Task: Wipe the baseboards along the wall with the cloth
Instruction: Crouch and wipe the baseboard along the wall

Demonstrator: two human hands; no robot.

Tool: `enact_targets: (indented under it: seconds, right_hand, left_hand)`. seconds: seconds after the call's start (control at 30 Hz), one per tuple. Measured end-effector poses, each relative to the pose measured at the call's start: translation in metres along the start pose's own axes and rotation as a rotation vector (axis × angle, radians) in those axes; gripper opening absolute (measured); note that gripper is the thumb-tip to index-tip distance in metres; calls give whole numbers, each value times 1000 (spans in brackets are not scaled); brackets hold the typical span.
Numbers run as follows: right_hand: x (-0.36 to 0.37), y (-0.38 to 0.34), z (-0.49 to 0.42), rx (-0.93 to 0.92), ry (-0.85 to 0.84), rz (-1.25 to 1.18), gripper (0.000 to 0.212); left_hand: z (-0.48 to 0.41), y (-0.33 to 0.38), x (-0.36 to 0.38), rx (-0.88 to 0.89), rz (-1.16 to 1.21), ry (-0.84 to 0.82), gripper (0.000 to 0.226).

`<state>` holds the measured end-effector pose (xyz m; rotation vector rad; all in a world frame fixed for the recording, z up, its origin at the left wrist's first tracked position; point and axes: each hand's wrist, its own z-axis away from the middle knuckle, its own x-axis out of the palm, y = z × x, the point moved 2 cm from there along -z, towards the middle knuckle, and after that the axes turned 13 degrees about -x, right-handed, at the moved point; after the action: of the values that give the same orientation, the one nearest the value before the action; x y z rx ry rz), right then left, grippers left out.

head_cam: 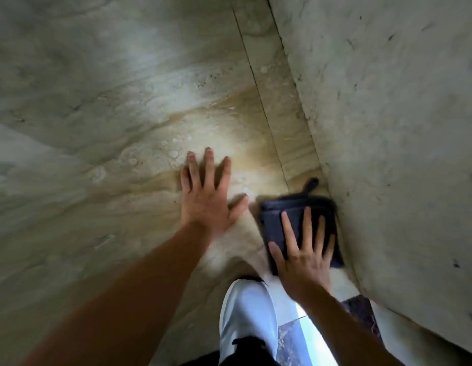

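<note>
A folded dark navy cloth (279, 215) with a small loop at its top lies against the foot of the rough grey wall (388, 128). My right hand (303, 257) presses flat on it, fingers spread over its lower half. The cloth is motion-blurred. It covers the near end of a narrow marble strip (279, 101) that runs along the wall base; I cannot tell whether this strip is the baseboard or a floor border. My left hand (206, 196) rests flat on the marble floor (97, 128) just left of the cloth, holding nothing.
A white trouser leg (248, 313) shows at the bottom centre, beside a dark patterned tile (290, 342). A dark patch (361, 310) sits at the wall's near corner. The beige veined floor stretches left and ahead.
</note>
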<state>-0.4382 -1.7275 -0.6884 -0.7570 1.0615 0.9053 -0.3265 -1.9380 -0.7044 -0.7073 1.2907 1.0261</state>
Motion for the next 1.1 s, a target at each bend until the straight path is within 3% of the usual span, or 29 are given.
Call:
enact_targets:
  seconds: [0.17, 0.4, 0.53, 0.73, 0.93, 1.1]
  right_hand:
    - [29, 0, 86, 138, -68, -16, 68]
    - [-32, -9, -102, -26, 6, -36, 70]
    - [-48, -10, -182, -41, -153, -73, 72]
    - [-23, 2, -59, -22, -19, -16, 70]
    - [-7, 6, 32, 66, -225, -1, 78]
    - [-42, 5, 10, 54, -618, -31, 89]
  left_hand:
    - [0, 0, 2, 31, -12, 29, 91]
    - [-2, 0, 2, 4, -33, -8, 92]
    - [1, 0, -5, 1, -40, 17, 95]
    - [-6, 1, -12, -19, -83, -89, 92]
    - [-10, -18, -63, 32, -36, -253, 80]
    - [7, -50, -148, 36, 0, -210, 63]
